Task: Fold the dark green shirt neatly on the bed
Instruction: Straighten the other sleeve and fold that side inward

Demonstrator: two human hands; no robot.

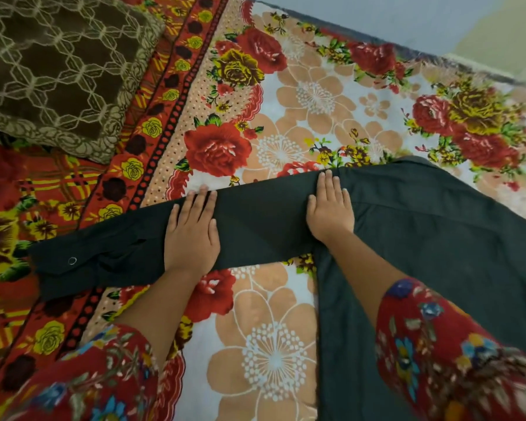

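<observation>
- The left hand [192,229] lay palm down on the shirt sleeve [255,226]. Its fingers [198,202] were straight and close together, pointed away from the person and holding nothing.
- The right hand [330,208] lay palm down where the sleeve met the shirt body. Its fingers [325,185] were straight and slightly spread, gripping nothing.
- Both forearms reached forward from red floral cuffs: the left floral cuff [97,384] and the right floral cuff [438,344].
- The surface was a bed [274,314] under a sheet printed with red and yellow roses, with an orange-red border at the left.
- A brown patterned pillow [58,65] rested on the bed at the upper left.
- A pale grey surface [407,16] showed beyond the bed's far edge; floor or wall could not be told.
- The dark green shirt [422,238] lay flat on the bed at the right, with its sleeve stretched out to the left across the sheet.
- The shirt cuff [58,275] lay at the far left and carried a small round button [72,260], well apart from the left fingers.
- The left fingertips reached the sleeve's far edge about mid-length.
- The right fingertips reached the same edge near the shoulder, and the shirt body spread to their right and towards the person.
</observation>
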